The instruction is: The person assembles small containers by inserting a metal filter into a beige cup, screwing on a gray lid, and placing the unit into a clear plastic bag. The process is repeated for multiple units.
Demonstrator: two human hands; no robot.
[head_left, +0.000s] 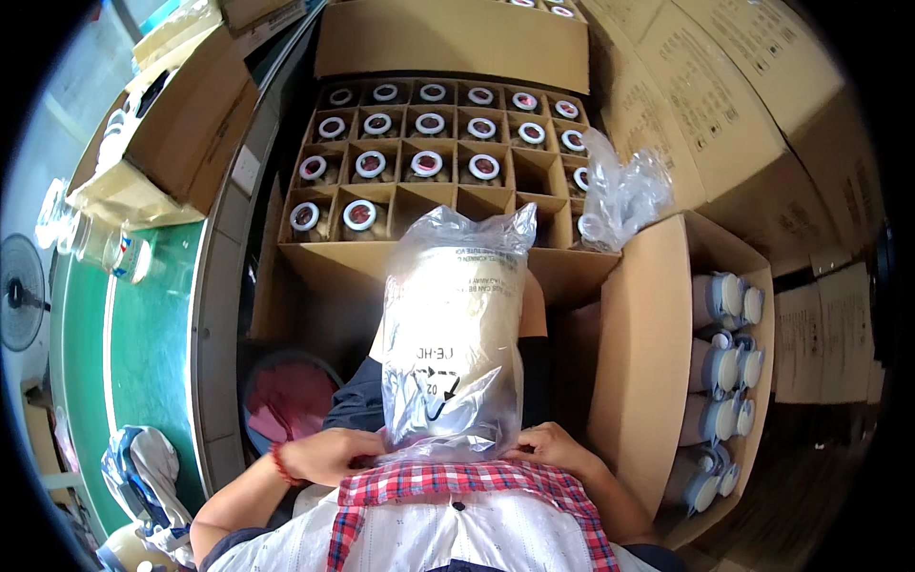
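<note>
In front of my lap stands a clear plastic bag (453,381) with printing on it, wrapped around a pale, roughly cylindrical object whose kind I cannot make out. My left hand (335,455) is closed at the bag's lower left edge, its fingertips partly hidden. At the lower right edge, my right hand (555,446) pinches the plastic. Just beyond the bag, a divided carton (353,272) holds several jars (359,215) with white-rimmed lids. Some compartments in its nearer rows hold no jar. Crumpled clear plastic (624,195) lies over its right side.
On my right, an open carton (643,372) holds several grey pitchers (707,364) with white lids. Stacked cartons (734,105) rise behind it. A green table (81,334) runs along my left, bearing a cloth (143,472) and a clear jar (132,257). Below it sits a bin (250,405).
</note>
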